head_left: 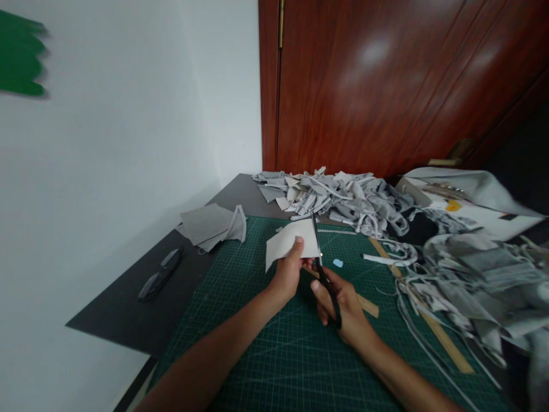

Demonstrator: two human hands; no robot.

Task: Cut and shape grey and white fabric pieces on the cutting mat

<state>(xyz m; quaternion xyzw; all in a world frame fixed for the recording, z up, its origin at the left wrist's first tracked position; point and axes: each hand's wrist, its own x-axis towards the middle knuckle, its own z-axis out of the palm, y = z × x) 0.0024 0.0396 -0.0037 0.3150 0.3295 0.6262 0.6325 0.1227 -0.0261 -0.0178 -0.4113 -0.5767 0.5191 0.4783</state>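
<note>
My left hand (289, 269) pinches a pale piece of fabric (285, 240), thumb on top, holding it above the green cutting mat (244, 343). My right hand (343, 300) grips black-handled scissors (329, 289). Their blades run along the right edge of the fabric, pointing away from me; whether they are parted I cannot tell. Under my hands lies a short wooden ruler (368, 305), partly hidden. A small light-blue scrap (338, 263) rests on the mat just right of the blades.
Grey fabric squares (208, 223) lie at the mat's far left corner, with glasses (160, 274) nearer me. A heap of scraps (326, 194) spreads along the back. On the right are a long wooden ruler (444, 340), more grey cloth (489, 274) and a white box (476, 214).
</note>
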